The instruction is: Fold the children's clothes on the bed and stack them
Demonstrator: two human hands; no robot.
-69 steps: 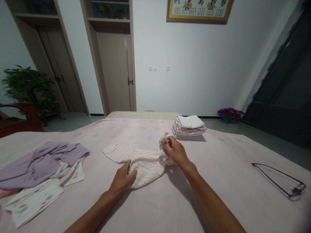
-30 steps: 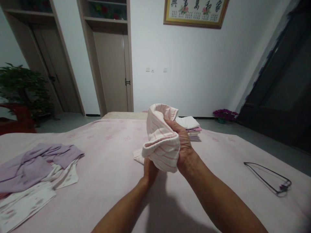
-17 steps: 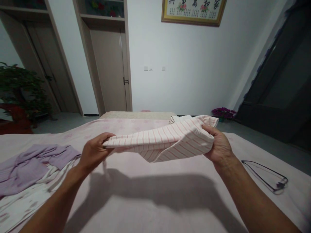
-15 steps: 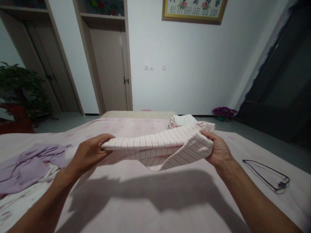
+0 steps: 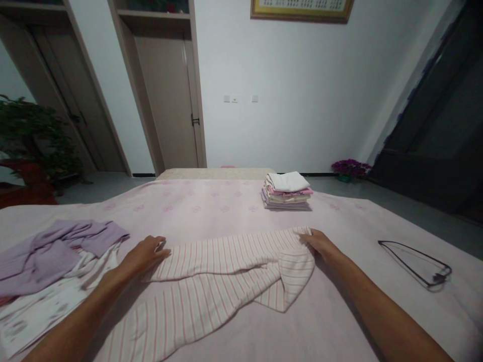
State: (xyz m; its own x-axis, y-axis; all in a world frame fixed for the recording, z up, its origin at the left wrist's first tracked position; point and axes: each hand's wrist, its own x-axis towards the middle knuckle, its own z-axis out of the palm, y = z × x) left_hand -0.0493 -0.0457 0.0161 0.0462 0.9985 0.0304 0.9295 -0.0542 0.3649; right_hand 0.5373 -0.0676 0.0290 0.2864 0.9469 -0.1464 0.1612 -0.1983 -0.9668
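A pair of white trousers with pink stripes (image 5: 222,256) lies spread on the bed, one leg along the far side and the other reaching toward me at the lower left. At the left end of the far leg, my left hand (image 5: 145,259) is closed on the cloth edge with finger and thumb. My right hand (image 5: 320,244) grips the upper right corner by the waist end, its fingers on top of the fabric. Below that hand, part of the cloth is folded over into a pointed flap.
A stack of folded clothes (image 5: 287,191) stands toward the far side of the bed (image 5: 211,201). Rumpled purple clothing (image 5: 64,251) lies at left over a white printed garment (image 5: 41,311). A black wire hanger (image 5: 415,264) rests at right.
The striped trousers have come down from the air onto the bed and spread out, one leg falling toward me. Both hands have lowered with them, and the folded stack is now fully visible.
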